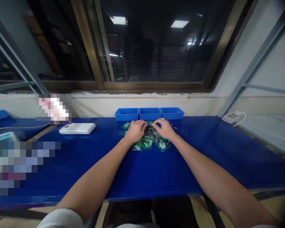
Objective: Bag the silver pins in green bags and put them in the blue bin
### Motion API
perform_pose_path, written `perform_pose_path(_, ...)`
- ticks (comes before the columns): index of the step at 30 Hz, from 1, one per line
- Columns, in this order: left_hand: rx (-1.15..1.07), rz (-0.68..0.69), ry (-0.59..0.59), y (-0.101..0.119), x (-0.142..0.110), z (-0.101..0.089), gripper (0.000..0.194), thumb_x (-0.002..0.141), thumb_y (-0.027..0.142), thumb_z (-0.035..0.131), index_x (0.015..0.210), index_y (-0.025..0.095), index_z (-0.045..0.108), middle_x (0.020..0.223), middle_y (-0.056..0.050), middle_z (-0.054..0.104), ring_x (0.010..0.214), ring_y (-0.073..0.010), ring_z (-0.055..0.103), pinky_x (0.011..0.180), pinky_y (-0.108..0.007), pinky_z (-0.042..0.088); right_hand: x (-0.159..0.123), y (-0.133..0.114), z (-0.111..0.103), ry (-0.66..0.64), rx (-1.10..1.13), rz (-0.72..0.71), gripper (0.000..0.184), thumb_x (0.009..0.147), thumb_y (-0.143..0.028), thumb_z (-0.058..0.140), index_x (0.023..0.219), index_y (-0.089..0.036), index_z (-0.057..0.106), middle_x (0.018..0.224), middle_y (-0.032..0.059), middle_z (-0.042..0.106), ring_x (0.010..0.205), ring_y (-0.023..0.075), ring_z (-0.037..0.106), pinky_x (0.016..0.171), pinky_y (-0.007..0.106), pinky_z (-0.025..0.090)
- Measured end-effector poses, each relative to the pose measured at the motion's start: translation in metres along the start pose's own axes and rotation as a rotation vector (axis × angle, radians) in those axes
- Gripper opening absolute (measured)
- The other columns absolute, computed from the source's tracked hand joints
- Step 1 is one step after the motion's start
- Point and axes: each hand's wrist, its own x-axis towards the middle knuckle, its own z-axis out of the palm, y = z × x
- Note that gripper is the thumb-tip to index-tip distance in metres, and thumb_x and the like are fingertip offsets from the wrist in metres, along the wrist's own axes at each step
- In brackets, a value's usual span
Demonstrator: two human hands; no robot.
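A loose pile of thin metal screws (152,135) lies on the blue tabletop, among several small green-tinted clear plastic bags (148,143) that hold screws and white pieces. At the pile's left side, my left hand (136,130) is closed with its fingers curled down; whatever it grips is hidden. Over the right side, my right hand (165,128) brings thumb and forefinger together in a pinch. Anything between those fingertips is too small to make out. Just behind both hands stand three blue plastic bins (150,119) in a row.
A white power bank-like device (78,128) lies left on the blue table (154,174). Far left, a blurred-out area covers part of the table beside a white device (6,137). A power strip (233,117) with a white cable sits at the right. Behind is a window.
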Motion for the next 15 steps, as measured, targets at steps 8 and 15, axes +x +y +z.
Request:
perform_pose_path(8,0.018,-0.031,-0.005,0.001,0.000,0.001,0.030,0.093,0.030,0.030,0.090,0.019,0.058,0.092,-0.006,0.065,0.092,-0.0206,0.056,0.079,-0.035,0.035,0.000,0.002,0.001,-0.047,-0.027,-0.036,0.027,0.087,-0.039,0.046,0.079,-0.021,0.065,0.085,0.0054,0.067,0.089,0.0213,0.053,0.084,0.037,0.037)
perform_pose_path(15,-0.075,0.035,-0.016,-0.003,0.019,-0.009,0.023,0.088,0.027,0.041,0.085,0.020,0.062,0.090,-0.004,0.066,0.090,-0.0194,0.057,0.082,-0.033,0.037,0.010,0.006,-0.012,0.054,0.017,0.038,0.013,0.079,-0.029,0.057,0.077,-0.020,0.066,0.080,0.0037,0.068,0.079,0.0185,0.056,0.074,0.031,0.040)
